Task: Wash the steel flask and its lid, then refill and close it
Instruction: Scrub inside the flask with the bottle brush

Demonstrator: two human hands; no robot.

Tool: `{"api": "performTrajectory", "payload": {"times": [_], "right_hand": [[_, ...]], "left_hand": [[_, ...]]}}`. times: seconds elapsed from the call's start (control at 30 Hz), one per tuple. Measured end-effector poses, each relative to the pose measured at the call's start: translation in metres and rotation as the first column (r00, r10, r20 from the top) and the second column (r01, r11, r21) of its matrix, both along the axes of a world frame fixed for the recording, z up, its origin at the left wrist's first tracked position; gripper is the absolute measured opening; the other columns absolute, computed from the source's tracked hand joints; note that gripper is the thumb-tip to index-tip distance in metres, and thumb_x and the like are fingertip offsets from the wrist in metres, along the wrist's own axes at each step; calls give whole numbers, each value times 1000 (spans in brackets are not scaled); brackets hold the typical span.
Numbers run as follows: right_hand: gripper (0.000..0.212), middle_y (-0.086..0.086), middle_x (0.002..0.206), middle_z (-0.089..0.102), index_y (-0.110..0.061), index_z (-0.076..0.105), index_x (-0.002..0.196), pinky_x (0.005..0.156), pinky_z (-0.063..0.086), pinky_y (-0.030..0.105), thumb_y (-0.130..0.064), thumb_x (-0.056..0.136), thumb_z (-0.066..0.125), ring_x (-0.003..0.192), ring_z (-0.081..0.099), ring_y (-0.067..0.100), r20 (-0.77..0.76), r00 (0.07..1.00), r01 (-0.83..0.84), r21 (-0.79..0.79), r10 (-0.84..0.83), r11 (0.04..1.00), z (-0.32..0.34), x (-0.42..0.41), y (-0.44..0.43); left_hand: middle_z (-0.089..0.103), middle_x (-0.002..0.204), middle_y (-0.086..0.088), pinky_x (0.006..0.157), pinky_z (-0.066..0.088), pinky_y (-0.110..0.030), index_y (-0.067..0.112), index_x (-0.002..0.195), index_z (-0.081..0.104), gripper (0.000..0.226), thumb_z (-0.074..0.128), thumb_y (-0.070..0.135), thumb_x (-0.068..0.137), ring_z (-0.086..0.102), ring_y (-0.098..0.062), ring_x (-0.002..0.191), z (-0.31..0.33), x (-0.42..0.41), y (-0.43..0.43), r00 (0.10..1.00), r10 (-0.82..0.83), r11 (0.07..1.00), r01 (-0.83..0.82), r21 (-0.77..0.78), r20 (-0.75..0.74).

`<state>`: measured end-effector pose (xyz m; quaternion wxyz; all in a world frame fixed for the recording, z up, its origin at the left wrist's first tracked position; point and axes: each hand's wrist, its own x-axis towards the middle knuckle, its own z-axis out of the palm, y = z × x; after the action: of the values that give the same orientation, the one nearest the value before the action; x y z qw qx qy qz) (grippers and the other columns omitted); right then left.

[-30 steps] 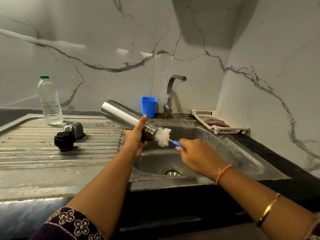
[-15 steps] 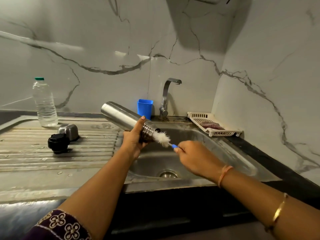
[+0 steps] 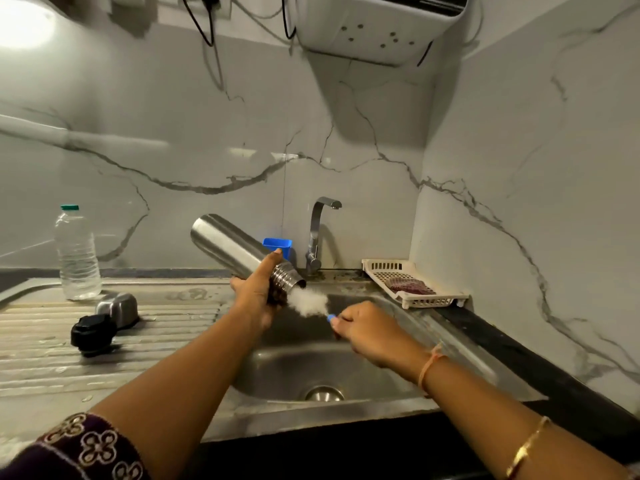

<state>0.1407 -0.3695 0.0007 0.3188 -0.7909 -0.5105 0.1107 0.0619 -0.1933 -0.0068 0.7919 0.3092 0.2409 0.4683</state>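
My left hand (image 3: 256, 299) grips the steel flask (image 3: 228, 245) near its threaded neck and holds it tilted over the sink (image 3: 460, 344), mouth pointing down to the right. My right hand (image 3: 367, 332) holds the blue handle of a bottle brush (image 3: 308, 302), whose white bristle head sits just outside the flask's mouth. The black stopper (image 3: 91, 334) and the steel cap (image 3: 116, 308) lie on the draining board (image 3: 41, 372) to the left.
A clear plastic water bottle (image 3: 77, 254) stands at the back left of the draining board. A blue cup (image 3: 278, 245) and the tap (image 3: 317, 233) are behind the sink. A cream plastic tray (image 3: 408, 284) with a scrubber sits at the back right.
The camera has tilted up, showing more wall and a white appliance overhead. The brush head stays at the flask's mouth, moving slightly; both hands keep their grips.
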Motion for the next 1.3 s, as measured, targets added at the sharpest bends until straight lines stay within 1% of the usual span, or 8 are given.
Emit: {"api": "performTrajectory", "payload": {"times": [0.1,0.4,0.53,0.67,0.77,0.9,1.17,1.3], "right_hand": [[33,-2,57,44,-12,65,85,42,29,20,-33,99,43,43,37,9,-425,905,12,-11,-16,1000,4,4,5],[38,2,56,58,-14,62,79,34,40,25,-30,94,32,37,52,17,770,562,74,316,-301,946,-38,11,22],[37,0,66,56,-18,52,77,56,43,30,-40,100,34,61,56,20,174,979,78,179,-110,981,-32,-2,24],[43,-2,51,35,-11,56,71,39,20,21,-41,99,41,41,27,10,-646,760,29,136,67,990,-14,-1,15],[42,-1,60,55,-13,61,78,50,41,27,-43,99,39,53,51,15,3,994,108,223,-112,969,-23,3,21],[21,3,61,62,-12,62,81,36,44,26,-22,91,46,40,53,17,705,608,19,447,-365,894,-31,18,20],[35,-5,50,36,-9,60,81,38,20,20,-32,100,43,39,28,7,-591,797,-44,150,126,988,1,11,5],[36,-3,52,41,-9,61,85,40,25,21,-36,100,41,41,34,10,-467,883,5,102,44,995,3,8,2]], "left_hand": [[56,112,-15,52,55,-42,19,138,24,85,79,20,74,65,-30,84,10,-2,2,998,28,997,-24,68,-54],[53,103,-15,72,55,-58,23,125,24,80,82,23,70,67,-33,81,33,1,-4,977,108,988,-84,130,-186],[52,97,-11,67,57,-49,20,130,26,79,81,22,73,65,-29,77,41,-3,-5,959,104,977,-49,208,-264],[54,102,-11,70,58,-49,21,129,27,78,81,23,72,65,-29,83,48,-3,-4,961,98,973,-38,229,-257],[54,104,-12,73,57,-53,21,128,26,80,82,24,71,66,-30,84,50,0,-5,967,106,973,-54,224,-230],[51,98,-12,74,56,-55,23,133,23,87,83,25,70,66,-31,80,59,1,-7,975,110,982,-77,173,-193],[54,110,-13,71,57,-51,23,131,24,84,82,23,71,66,-31,87,58,-10,-1,961,82,970,-15,245,-264],[53,105,-13,67,58,-49,21,127,24,80,81,23,72,65,-30,83,56,-8,-5,960,86,969,-18,248,-266]]}}
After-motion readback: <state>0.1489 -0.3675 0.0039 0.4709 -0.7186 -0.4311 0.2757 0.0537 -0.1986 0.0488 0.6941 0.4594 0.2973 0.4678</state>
